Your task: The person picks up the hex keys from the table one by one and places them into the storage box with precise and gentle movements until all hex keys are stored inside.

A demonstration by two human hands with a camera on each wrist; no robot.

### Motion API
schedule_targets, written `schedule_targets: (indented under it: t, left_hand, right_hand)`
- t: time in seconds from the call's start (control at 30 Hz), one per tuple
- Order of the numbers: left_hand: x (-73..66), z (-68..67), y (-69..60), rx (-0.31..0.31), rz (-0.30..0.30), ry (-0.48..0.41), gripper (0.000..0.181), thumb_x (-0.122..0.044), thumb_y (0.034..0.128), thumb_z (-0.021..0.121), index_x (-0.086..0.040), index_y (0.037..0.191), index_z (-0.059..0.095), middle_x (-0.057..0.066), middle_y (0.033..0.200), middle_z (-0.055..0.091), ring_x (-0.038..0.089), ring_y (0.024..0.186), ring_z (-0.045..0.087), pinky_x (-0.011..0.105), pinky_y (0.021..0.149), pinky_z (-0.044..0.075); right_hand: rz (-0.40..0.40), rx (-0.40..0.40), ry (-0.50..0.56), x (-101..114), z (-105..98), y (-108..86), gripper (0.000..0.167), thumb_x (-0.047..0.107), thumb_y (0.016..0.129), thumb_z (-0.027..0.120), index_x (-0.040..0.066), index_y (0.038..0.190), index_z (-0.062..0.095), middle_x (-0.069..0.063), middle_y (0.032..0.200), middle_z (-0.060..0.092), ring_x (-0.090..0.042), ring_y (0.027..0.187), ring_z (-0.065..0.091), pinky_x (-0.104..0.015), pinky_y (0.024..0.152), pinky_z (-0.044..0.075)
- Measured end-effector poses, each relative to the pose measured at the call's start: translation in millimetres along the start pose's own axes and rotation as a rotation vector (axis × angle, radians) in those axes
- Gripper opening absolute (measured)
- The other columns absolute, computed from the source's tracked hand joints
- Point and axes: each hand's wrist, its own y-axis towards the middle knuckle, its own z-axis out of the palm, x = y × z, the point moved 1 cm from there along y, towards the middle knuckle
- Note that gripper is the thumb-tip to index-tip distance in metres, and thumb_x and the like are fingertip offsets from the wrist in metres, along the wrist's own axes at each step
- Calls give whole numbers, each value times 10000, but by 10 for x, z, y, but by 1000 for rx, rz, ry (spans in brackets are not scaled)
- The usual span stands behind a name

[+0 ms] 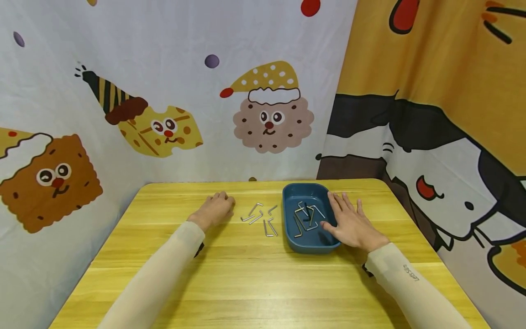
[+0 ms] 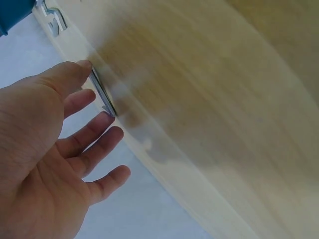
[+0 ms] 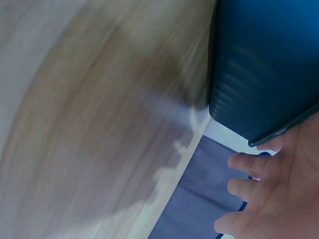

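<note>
We are seeing the left hand (image 1: 213,210) bending its fingers around a slim metal hex key (image 2: 102,92) just above or on the table (image 1: 230,283); the thumb tip is sitting at one end and a fingertip is touching near the other, though how firmly they are pinching we cannot tell. In the left wrist view the key's long axis is running from thumb to fingertips, roughly along the table edge beyond it; from the head the hand is hiding it. The blue tray (image 1: 314,249) is lying to the right of this hand, well apart from it, with loose hex keys (image 1: 255,219) lying between the two. The left hand is clearly being the nearer one to the held key, while the right hand (image 1: 349,225) is spreading wide, holding no key, and resting against the tray's right side, its thumb reaching over the rim towards more keys (image 1: 298,225) inside.
</note>
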Motion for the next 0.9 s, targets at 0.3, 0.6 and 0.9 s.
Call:
schedule_targets:
  t: [0.3, 0.6, 0.9]
  left_hand:
    - [33, 24, -41, -49, 32, 7, 353, -309, 1208, 677, -59, 1457, 674, 254, 1443, 671, 447, 1368, 676, 705, 1178, 587]
    - [53, 5, -26, -23, 30, 3, 378, -261, 1195, 685, -41, 1503, 683, 263, 1476, 653, 454, 1379, 661, 714, 1197, 571]
    - [33, 38, 31, -21, 1, -24, 335, -184, 1121, 670, -25, 1416, 664, 283, 1415, 633, 449, 1300, 640, 695, 1173, 575]
  right_hand:
    - [5, 5, -2, 10, -14, 11, 1032, 607, 1150, 625, 44, 1871, 147, -287, 1930, 203, -581, 1805, 101, -891, 1390, 6]
    - [5, 4, 0, 11, -21, 14, 1032, 603, 1149, 627, 46, 1872, 145, -285, 1932, 198, -577, 1806, 101, -891, 1390, 8]
    - [6, 2, -6, 1, -2, 6, 1030, 606, 1151, 629, 50, 1873, 149, -281, 1931, 208, -580, 1804, 109, -894, 1388, 15]
